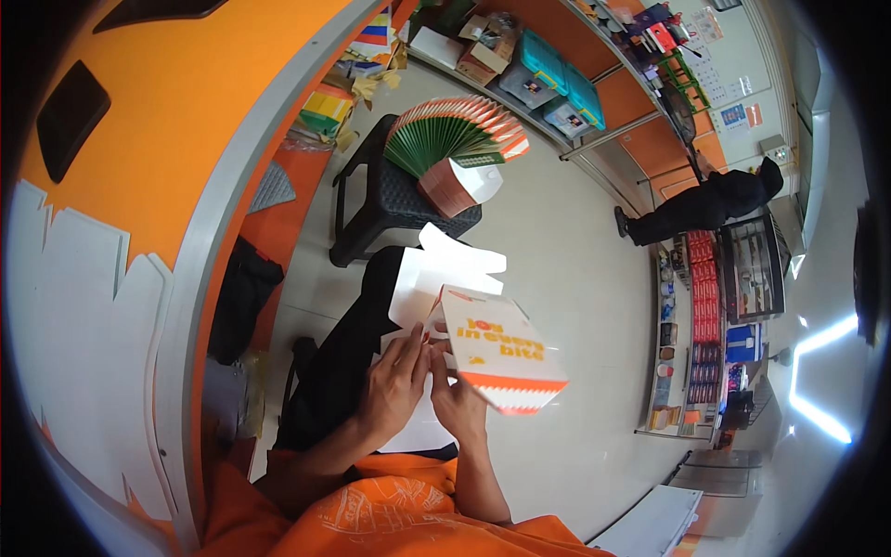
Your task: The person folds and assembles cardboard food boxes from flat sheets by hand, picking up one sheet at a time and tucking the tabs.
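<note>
At the frame's centre, my right grip (457, 406) pinches a white-and-orange box (510, 348); my left grip (394, 382) bunches at its left edge, how firmly I cannot tell. White card (445, 277) lies beneath.

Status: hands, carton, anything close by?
Right hand holds printed carton. Left hand at its left edge. White card beneath, over black trousers.

The printed carton (524, 325) hides part of the right hand (457, 404). Both partly cover the white card (408, 297). The lower edge crops the orange shirt (399, 515). Text on wall papers (713, 79) is illegibly small.
</note>
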{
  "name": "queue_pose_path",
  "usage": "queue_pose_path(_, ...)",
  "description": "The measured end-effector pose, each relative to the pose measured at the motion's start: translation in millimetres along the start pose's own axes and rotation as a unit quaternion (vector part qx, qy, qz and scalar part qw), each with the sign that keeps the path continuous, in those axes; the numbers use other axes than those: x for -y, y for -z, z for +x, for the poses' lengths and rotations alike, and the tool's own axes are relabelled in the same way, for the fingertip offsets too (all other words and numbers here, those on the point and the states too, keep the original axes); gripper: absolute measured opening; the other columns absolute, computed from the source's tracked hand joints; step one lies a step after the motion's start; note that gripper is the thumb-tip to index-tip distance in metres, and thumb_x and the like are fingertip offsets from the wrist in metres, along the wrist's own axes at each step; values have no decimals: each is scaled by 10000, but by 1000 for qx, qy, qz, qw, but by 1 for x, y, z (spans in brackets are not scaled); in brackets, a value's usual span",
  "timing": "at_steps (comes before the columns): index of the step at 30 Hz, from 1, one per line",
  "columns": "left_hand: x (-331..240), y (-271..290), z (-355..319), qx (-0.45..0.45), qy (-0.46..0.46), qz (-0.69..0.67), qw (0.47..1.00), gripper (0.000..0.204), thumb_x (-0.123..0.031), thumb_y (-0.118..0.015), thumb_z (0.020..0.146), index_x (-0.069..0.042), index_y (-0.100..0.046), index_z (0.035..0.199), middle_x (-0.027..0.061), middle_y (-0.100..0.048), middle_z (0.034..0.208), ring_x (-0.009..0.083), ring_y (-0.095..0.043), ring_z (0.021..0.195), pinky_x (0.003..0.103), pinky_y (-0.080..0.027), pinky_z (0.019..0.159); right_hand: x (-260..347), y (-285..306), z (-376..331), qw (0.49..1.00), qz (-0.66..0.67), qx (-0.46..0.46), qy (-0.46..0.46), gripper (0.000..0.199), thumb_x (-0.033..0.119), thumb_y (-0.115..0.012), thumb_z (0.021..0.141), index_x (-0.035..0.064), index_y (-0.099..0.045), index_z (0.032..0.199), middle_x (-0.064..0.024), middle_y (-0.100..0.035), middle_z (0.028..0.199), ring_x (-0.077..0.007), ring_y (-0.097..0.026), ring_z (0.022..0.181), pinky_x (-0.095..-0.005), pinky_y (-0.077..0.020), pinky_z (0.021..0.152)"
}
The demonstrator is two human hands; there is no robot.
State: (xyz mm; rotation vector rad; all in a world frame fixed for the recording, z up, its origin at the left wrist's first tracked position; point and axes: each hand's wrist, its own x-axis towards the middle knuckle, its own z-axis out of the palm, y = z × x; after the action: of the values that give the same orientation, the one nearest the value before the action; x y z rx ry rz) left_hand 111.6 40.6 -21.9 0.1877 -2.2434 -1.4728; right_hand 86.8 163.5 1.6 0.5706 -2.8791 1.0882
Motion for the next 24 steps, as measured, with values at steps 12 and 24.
queue_pose_path(12,16,-1,-6,-78,-56,-83,992,325,5,-659,871,26,-590,1188,236,-658,1027,397,-651,1008,473,-518,853,50,67,8,997,13,65,48,287,-31,-712,788,2,-680,1071,-157,-680,1142,-294,-686,979,-368,-566,795)
queue_pose_path(24,4,-10,2,16,17,-46,999,340,24,-666,876,94,-589,1200,185,-707,758,263,-743,693,317,-606,613,14,74,12,990,107,-22,-87,444,20,-559,968,-56,-483,1398,-236,-667,1142,-259,-699,804,-360,-587,711)
